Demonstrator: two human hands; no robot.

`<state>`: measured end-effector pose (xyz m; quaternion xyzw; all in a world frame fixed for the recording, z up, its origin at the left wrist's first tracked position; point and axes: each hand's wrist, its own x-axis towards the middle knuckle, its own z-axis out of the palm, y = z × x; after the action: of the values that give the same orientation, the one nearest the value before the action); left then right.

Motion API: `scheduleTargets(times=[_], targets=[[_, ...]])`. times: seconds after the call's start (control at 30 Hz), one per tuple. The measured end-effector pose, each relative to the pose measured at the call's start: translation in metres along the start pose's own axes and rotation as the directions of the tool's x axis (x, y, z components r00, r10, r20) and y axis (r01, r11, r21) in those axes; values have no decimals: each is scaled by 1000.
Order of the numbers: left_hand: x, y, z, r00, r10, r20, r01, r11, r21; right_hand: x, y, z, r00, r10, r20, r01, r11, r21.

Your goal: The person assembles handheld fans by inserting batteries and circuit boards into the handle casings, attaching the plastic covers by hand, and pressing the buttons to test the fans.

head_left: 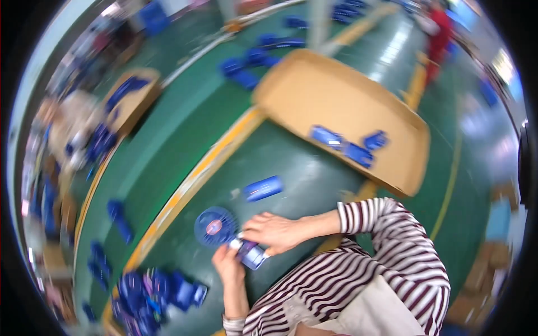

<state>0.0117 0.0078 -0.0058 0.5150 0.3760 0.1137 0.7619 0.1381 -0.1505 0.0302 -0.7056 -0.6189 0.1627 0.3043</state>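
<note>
Between my two hands is a small dark blue and white piece (253,256), tilted and blurred, its exact kind unclear. My right hand (274,231) reaches over its top with bent fingers. At its left side, the thumb and fingers of my left hand (230,267) grip it. Just beyond my left hand lies a round blue fan head (215,225) with a ribbed cage and a pale centre label. It is very near the fingers; whether they touch cannot be made out. A blue oblong part (263,189) lies on the green worktop farther off.
A large cardboard tray (314,78) holds a few blue parts (357,154) at the far right. Blue fan parts are heaped (145,297) at the near left. Beyond a yellow-edged strip (193,185) runs a green belt (168,151) with scattered blue pieces. Another person in red (440,36) is far off.
</note>
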Motion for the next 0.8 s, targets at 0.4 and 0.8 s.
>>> scheduleTargets(times=[0.4, 0.8], targets=[[4, 3, 6, 971, -8, 240, 26, 997, -69, -237, 72, -159, 598, 769, -227, -753, 441, -488], [-2, 10, 3, 976, -10, 218, 20, 999, -42, -186, 130, -155, 275, 847, -454, -789, 469, 398]])
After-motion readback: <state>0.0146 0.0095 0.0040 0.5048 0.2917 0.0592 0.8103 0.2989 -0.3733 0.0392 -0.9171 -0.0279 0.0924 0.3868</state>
